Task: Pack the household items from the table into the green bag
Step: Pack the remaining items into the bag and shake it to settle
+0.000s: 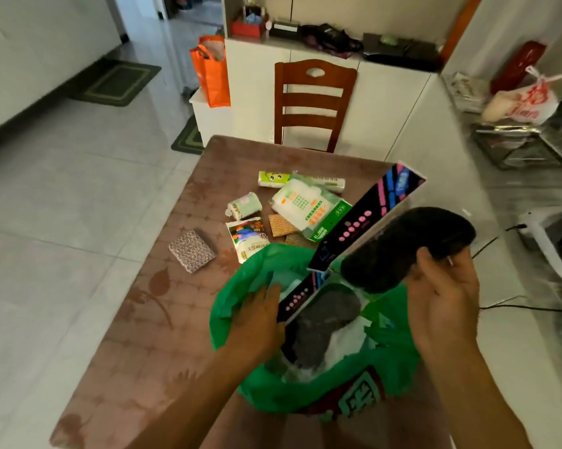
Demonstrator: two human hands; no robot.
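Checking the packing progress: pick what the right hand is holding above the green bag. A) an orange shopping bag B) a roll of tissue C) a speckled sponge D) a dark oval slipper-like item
D: the right hand grips a dark oval slipper-like item over the open green bag, while the speckled sponge lies on the table.

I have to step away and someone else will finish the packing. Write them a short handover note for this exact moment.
Left hand: at the green bag mouth, fingers on its near-left rim and against the lower black box with pink dots, which is inside the bag.
Right hand: grips a dark oval slipper-like item above the bag, not yet in.
A second long black box leans out of the bag. Dark grey items and white packaging already lie inside.
Left on the table: patterned sponge, seed-style packet, small green roll, white-and-green packs, long roll, waffle-patterned pad.
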